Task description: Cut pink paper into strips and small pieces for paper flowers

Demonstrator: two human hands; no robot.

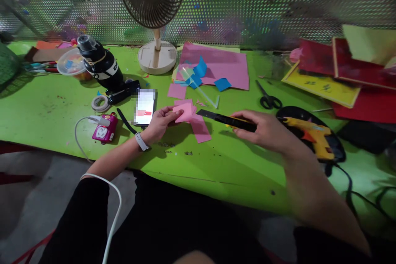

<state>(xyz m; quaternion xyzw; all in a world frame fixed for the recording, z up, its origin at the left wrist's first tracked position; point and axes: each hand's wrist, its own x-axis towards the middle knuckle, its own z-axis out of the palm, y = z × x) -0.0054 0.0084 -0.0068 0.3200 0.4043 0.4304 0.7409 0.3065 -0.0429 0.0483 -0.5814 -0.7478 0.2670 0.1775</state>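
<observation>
Between the thumb and fingers of my left hand [162, 123] is a folded piece of pink paper [185, 112], held just above the green table. My right hand [255, 128] grips a utility knife [229, 121] with a black and yellow handle. Its blade points left and its tip is close to the paper's right edge; whether they touch I cannot tell. Beneath the held paper lies a pink paper strip [201, 128]. Another pink square [176, 91] rests behind my left hand, and small pink scraps [201, 103] are scattered near the blade.
Behind stand a fan [157, 57] and a black bottle [102, 64]. A phone [145, 106], a tape roll [100, 103] and a pink power socket [105, 128] are on the left. Scissors [268, 98] and a yellow glue gun [315, 136] lie right. Pink sheets [229, 64] and blue pieces [222, 84] lie behind.
</observation>
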